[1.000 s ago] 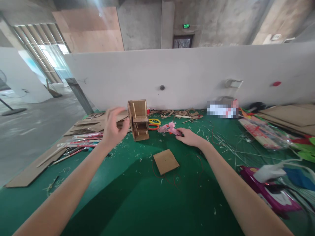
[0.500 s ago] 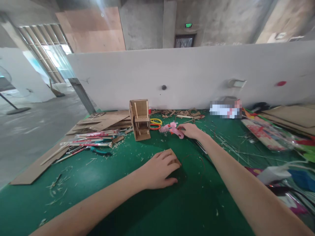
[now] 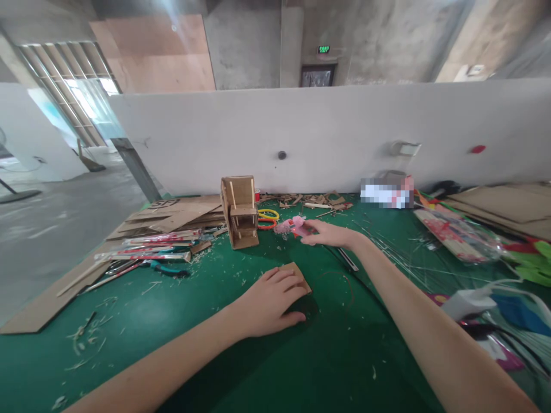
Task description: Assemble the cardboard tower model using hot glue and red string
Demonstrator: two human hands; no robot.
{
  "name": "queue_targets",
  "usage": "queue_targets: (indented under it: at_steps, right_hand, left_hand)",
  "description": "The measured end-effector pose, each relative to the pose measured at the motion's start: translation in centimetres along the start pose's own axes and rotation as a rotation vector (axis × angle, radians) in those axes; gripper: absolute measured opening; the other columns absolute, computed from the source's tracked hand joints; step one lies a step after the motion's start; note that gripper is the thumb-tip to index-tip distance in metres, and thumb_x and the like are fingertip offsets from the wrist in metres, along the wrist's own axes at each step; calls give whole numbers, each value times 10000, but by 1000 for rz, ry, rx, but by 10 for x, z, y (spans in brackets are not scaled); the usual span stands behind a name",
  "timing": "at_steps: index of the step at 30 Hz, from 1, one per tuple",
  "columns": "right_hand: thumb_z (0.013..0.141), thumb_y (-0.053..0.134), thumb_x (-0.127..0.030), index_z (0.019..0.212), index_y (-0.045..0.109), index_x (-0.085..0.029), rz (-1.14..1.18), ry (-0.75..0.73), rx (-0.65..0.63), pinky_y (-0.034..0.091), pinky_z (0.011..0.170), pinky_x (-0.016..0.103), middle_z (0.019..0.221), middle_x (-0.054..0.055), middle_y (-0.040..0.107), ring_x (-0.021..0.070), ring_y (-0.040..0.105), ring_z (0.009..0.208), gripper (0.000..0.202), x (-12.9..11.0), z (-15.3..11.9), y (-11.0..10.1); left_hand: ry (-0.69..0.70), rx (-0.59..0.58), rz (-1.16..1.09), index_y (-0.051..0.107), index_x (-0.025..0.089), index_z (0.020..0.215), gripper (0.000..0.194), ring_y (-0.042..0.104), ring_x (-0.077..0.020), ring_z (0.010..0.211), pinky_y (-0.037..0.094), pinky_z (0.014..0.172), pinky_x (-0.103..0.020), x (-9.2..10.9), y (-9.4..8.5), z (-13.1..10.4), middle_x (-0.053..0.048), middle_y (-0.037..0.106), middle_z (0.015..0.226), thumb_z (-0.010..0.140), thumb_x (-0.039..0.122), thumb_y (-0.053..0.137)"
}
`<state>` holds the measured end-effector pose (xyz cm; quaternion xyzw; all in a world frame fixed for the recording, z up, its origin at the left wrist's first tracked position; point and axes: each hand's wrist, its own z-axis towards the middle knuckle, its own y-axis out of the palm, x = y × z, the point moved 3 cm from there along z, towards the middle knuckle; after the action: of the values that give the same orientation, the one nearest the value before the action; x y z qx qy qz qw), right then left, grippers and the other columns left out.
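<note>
A small cardboard piece (image 3: 300, 277) lies on the green tabletop, and my left hand (image 3: 275, 298) rests over it. The fingers are stretched across the cardboard, with the thumb apart on the table. Farther out, my right hand (image 3: 321, 234) has its fingers around the handle of a pink hot glue gun (image 3: 289, 225), which lies on the table with its nozzle end to the left. My palm and fingers cover most of its grip. Left of the glue gun stands a small cardboard structure (image 3: 239, 212) with shelves and thin wooden sticks.
Cardboard sheets (image 3: 181, 209), wrapped stick packs (image 3: 146, 252) and teal-handled pliers (image 3: 166, 268) lie at the left. Yellow and orange rings (image 3: 267, 215) sit beside the structure. Cardboard scraps (image 3: 297, 199) line the white partition (image 3: 241, 132). A white power strip (image 3: 469, 304) with cables is at the right.
My right hand has closed farther over the glue gun's handle, hiding more of it. My left hand stays on the cardboard piece. The view has shifted slightly.
</note>
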<state>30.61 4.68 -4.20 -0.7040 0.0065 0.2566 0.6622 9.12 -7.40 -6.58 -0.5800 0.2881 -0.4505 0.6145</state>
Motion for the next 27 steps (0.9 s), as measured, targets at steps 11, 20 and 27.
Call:
queue_targets:
  at_steps: [11,20,27]
  right_hand:
    - [888,558,-285,877,654,-150,-158,175,127,409,684,291,896,148,714,276,665,824,165,13,6,7]
    - [951,462,-256,1019,641,-90,-195,281,272,404,779,292,1043,200,689,280,642,976,253,24,32,20]
    - [942,487,-268,1048,639,-105,-162,299,327,404,787,277,1045,172,692,260,637,985,247,23,49,27]
  left_hand:
    - [-56,41,-52,466,280,1361,467,371,-253,1388,169,1174,-583,-2,13,-6,-39,510,1439,946,492,456]
    - [-78,35,-55,493,284,1309,390,365,-239,1394,157,1167,-610,0,13,-5,-29,523,1420,954,440,455]
    - [-87,33,-64,496,280,1292,366,372,-242,1389,169,1166,-609,0,12,-4,-35,523,1416,948,402,471]
